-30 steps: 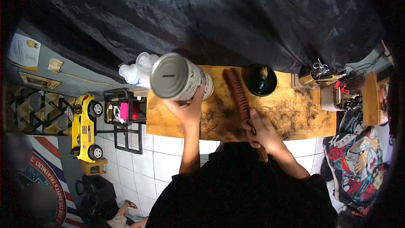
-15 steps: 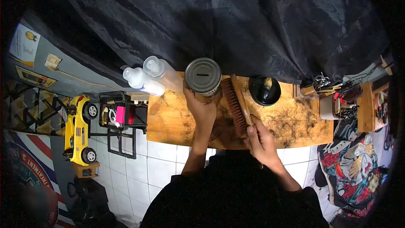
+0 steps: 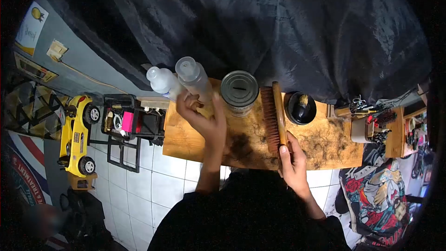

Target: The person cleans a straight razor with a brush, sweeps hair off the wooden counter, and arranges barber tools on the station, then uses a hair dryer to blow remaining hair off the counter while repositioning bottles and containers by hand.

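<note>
Far left, yellow toy car (image 3: 76, 137), then black cart (image 3: 132, 157) with pink item (image 3: 127, 121). White bottle (image 3: 163, 82) and clear bottle (image 3: 193, 76) stand side by side at left end of wooden bench (image 3: 179, 144). Left hand (image 3: 204, 118) just in front of bottles, fingers parted and bent, grip released; contact with a bottle: can't tell. Slot-topped can (image 3: 239, 88) upright, right of it. Dark clippings (image 3: 241, 146) strewn on bench. Long brush (image 3: 278, 116) between can and black bowl (image 3: 310, 117), bristles facing left; right hand (image 3: 293, 162) grips its near end, thumb on top. Small brush (image 3: 303, 101) in bowl. Container (image 3: 360, 130) of tools at right end.
</note>
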A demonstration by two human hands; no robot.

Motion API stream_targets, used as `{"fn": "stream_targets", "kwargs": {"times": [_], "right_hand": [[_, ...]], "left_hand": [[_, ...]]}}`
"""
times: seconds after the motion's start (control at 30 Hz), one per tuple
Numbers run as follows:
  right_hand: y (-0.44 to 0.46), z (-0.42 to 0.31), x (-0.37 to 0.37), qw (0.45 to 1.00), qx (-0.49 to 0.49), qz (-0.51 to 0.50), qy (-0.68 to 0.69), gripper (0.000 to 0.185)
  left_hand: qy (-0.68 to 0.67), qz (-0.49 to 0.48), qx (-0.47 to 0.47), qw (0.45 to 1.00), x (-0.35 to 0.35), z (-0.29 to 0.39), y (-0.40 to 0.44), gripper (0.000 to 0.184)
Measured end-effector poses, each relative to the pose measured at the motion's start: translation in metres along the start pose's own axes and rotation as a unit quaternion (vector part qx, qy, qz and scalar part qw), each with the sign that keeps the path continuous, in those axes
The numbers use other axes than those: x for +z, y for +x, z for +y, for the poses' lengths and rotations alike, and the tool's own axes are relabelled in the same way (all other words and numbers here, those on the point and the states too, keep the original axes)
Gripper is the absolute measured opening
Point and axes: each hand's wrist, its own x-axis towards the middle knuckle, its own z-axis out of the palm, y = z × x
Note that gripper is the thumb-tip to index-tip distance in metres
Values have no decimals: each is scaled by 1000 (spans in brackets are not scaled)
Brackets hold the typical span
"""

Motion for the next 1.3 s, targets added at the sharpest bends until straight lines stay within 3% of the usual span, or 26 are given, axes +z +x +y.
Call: {"fn": "stream_targets", "kwargs": {"times": [0.03,0.07,0.13,0.17,0.33,0.5,0.57,0.63,0.67,0.7,0.73,0.77,0.8,0.87,0.93,1.0,1.07,1.1,1.17,1.23,1.3], "right_hand": [[1,3,3,998,-63,27,-15,40],[1,0,4,997,-64,27,-17,40],[-2,-9,3,999,49,-17,9,40],[-1,-11,5,999,49,-14,8,40],[-2,-14,13,999,-27,-2,-30,40],[-8,-13,15,999,-37,7,-13,39],[-9,-11,13,1000,-30,1,4,39],[-9,-10,9,993,-99,-35,-49,42],[-8,-10,9,993,-96,-41,-48,42],[-7,-10,8,981,-155,-84,-78,42],[-7,-10,9,963,-215,-128,-105,43],[-11,-14,8,958,-193,-175,-119,47],[-17,-3,15,937,-259,-162,-168,53],[-25,4,28,908,-302,-214,-197,55],[-28,3,42,903,-288,-258,-187,55],[-28,6,55,897,-273,-298,-180,55],[-26,13,67,903,-221,-297,-216,55],[-21,8,70,897,-262,-239,-265,54],[-3,16,80,939,-247,-171,-169,48],[13,5,84,955,-213,-122,-165,47],[24,-14,84,970,-135,-101,-177,47]], "left_hand": [[-1,2,0,1000,0,3,11,80],[28,-18,-36,999,0,10,23,80],[52,-39,-71,995,-1,18,36,80],[67,-47,-68,994,-1,19,39,82],[79,-63,-96,990,-3,23,42,83],[143,-107,-51,983,-13,11,42,70],[177,-80,-9,981,-21,27,44,71],[218,-58,28,974,-38,43,42,73],[92,-54,-16,994,-47,50,42,71],[-35,-48,-59,997,-56,54,42,70],[-29,-44,-63,997,-65,56,42,70],[-89,-48,-91,991,-75,58,43,66],[-147,-52,-120,980,-86,57,42,63],[-128,-56,-97,985,-100,41,35,53],[-186,-125,-268,937,-117,30,31,49],[-187,-138,-310,922,-135,-4,10,47],[-234,-134,-545,794,-150,-18,-6,45],[-208,-209,-519,802,-168,-35,-21,48],[-156,-347,-443,812,-206,-71,-51,55],[-214,-361,-508,753,-201,-20,-26,51],[-299,-416,-344,787,-204,-13,-23,60]]}}
